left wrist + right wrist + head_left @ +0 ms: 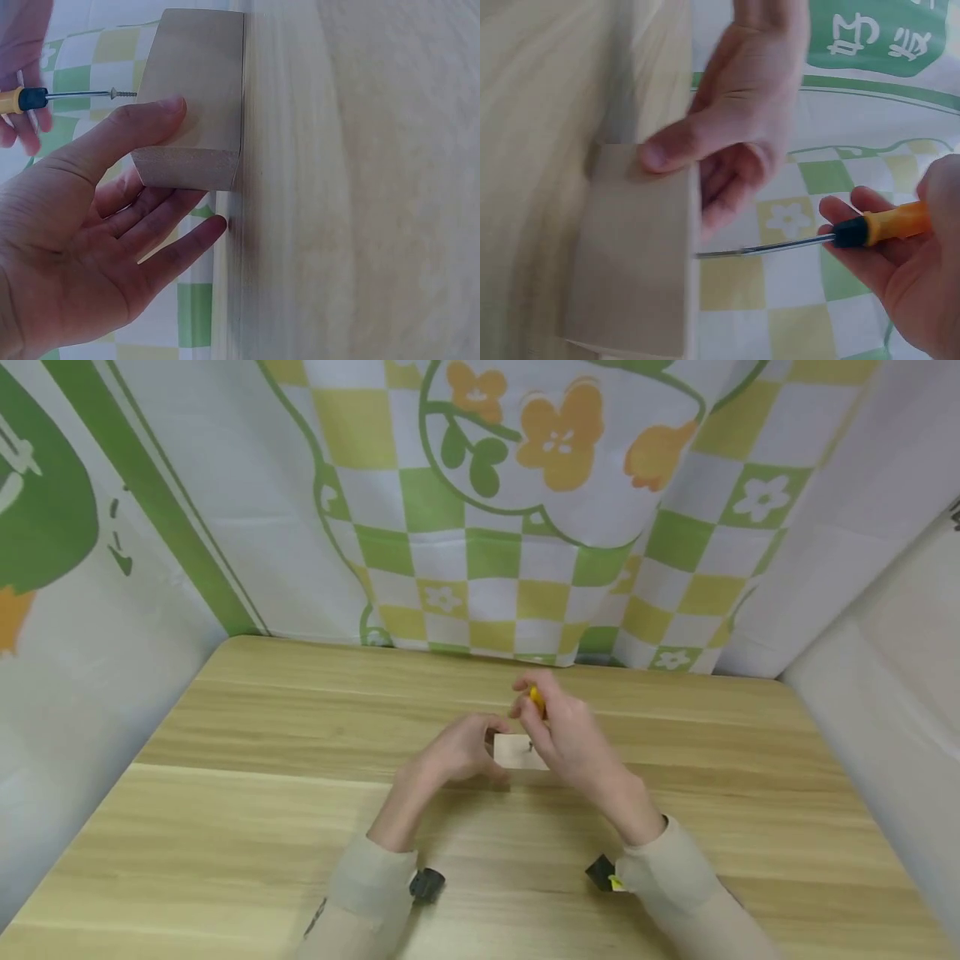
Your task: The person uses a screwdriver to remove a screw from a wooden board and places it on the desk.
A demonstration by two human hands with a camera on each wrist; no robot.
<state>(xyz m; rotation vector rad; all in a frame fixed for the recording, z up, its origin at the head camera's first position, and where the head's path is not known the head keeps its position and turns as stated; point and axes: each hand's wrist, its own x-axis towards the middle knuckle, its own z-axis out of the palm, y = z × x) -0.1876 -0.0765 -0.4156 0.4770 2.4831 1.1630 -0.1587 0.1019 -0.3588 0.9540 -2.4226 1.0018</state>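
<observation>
A pale wooden block (513, 752) stands on the table under both hands. My left hand (463, 748) grips its left end, the thumb on the near face and the other fingers behind. My right hand (576, 742) holds a screwdriver (894, 223) by its yellow-orange handle, shaft pointing down. In the left wrist view a screw (124, 94) stands upright in the block's top face, most of its thread showing, with the screwdriver tip at its head. Part of the block's right end is hidden behind my right hand in the head view.
The wood-grain table (225, 843) extends around the hands. A curtain (495, 560) with green and yellow checks and orange flowers hangs along its back edge. White cloth walls (892, 710) rise at the sides. Small dark devices (427, 886) are strapped at both wrists.
</observation>
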